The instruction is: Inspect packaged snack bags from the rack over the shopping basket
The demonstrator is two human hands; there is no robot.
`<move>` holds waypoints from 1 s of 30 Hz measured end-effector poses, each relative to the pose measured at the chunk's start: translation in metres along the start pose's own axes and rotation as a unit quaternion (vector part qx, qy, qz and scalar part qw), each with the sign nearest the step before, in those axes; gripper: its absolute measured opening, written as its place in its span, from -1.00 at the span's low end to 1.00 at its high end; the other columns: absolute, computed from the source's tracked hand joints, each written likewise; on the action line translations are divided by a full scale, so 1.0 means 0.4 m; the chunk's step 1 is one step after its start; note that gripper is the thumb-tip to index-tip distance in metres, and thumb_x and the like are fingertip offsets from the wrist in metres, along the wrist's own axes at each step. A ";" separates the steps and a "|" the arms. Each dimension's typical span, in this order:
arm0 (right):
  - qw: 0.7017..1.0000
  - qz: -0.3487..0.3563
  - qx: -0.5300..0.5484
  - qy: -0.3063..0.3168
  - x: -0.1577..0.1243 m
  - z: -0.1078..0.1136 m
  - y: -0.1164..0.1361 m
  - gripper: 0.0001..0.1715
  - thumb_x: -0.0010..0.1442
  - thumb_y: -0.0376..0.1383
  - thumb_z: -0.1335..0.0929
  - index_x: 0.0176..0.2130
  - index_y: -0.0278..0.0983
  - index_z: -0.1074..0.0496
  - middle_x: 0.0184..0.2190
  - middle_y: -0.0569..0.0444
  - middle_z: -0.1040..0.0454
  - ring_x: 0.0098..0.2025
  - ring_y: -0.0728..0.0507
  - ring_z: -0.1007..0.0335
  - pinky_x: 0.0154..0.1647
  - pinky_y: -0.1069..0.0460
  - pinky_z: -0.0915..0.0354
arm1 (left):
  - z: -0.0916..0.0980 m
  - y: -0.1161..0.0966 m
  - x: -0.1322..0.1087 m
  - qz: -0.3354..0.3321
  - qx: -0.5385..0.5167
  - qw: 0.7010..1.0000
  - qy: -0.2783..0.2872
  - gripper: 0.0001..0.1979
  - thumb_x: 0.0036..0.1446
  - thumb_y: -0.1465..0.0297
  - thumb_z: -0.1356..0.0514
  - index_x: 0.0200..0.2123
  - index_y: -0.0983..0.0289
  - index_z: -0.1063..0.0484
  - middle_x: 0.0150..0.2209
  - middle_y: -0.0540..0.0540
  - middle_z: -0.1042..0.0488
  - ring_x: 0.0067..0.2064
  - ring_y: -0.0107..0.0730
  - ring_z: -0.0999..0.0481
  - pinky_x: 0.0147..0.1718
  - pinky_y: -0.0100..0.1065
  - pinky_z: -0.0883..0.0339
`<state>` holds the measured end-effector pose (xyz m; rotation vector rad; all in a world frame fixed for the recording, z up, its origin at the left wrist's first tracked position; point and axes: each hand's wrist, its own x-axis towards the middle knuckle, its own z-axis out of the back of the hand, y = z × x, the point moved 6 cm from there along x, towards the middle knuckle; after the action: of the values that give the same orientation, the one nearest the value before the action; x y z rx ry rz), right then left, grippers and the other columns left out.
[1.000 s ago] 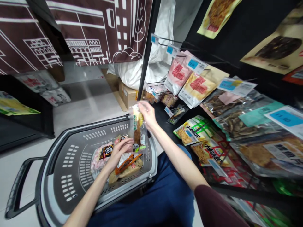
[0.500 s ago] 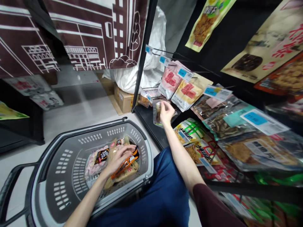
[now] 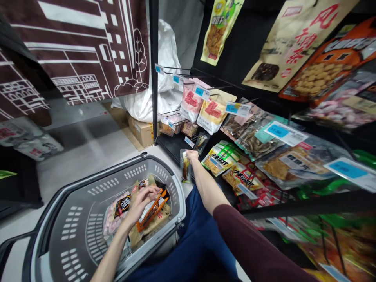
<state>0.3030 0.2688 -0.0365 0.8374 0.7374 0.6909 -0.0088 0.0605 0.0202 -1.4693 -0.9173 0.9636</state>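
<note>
A small clear vacuum-packed snack packet (image 3: 185, 169) hangs from my right hand (image 3: 192, 155), its top edge pinched between the fingers. The packet is just off the lower shelf, near the basket's right rim. Inside the grey shopping basket (image 3: 73, 184), my left hand (image 3: 147, 197) lies loosely over the bags, fingers a little bent and apart, gripping nothing. Under and beside it are an orange snack bag (image 3: 151, 219), a tan paper-like bag (image 3: 138, 237) and a clear bag of pinkish pieces (image 3: 110, 219) with a black label.
Snack bags hang on hooks to the right, among them a cream bag (image 3: 212, 113), a pink bag (image 3: 190, 102) and a green-and-white bag (image 3: 219, 158). Another small packet (image 3: 201, 143) hangs behind my right hand. A cardboard box (image 3: 141, 131) stands past the black shelf post (image 3: 154, 78).
My right hand has drawn the small packet away from the shelf, down and toward the basket. My left hand has stayed over the bags. The view has turned somewhat to the right.
</note>
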 end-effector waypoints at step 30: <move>0.958 0.163 0.105 -0.210 0.113 0.079 0.029 -0.81 0.00 -0.25 -0.42 -0.37 -0.31 -0.58 -0.47 0.05 -0.60 -0.36 -0.13 -0.53 -0.16 0.04 -0.39 | 0.010 0.022 0.005 -0.008 0.024 1.000 0.011 -0.87 0.13 0.39 -0.17 -0.22 0.24 -0.43 0.03 0.15 -0.47 0.11 -0.14 -0.42 0.01 -0.26 -0.33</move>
<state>0.3507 0.2972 -0.0252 1.2721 0.2894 0.7013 -0.0115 0.0628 0.0111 -1.4273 -0.8828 0.9505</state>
